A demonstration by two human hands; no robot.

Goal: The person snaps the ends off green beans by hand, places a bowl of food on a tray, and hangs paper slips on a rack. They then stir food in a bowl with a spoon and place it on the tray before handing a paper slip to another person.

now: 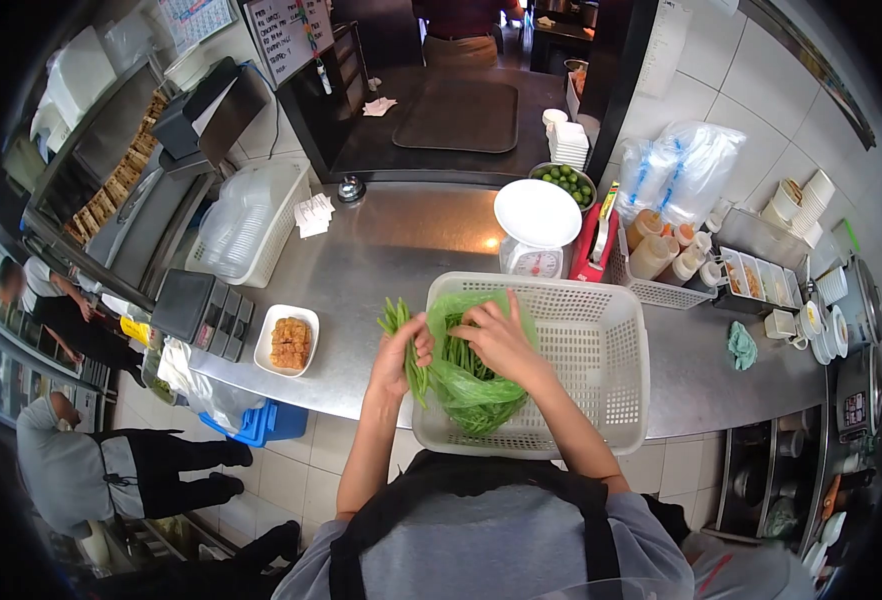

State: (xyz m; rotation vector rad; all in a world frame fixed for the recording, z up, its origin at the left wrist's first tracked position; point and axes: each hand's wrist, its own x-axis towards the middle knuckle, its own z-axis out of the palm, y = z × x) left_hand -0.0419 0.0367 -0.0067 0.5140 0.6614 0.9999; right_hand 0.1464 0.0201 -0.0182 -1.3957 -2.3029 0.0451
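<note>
A small bunch of green beans is gripped in the closed left hand, held just outside the left rim of the white basket. The right hand, fingers curled, is pressed into the green plastic bag lying in the basket, where most beans are seen to remain, so the work seems barely begun. Farther off, a scale stands on the steel table.

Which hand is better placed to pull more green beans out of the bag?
Probably the right hand: it rests on the open mouth of the translucent green plastic bag in the white perforated plastic basket. The left hand is already closed around a bunch of long green beans, outside the basket's rim.
</note>
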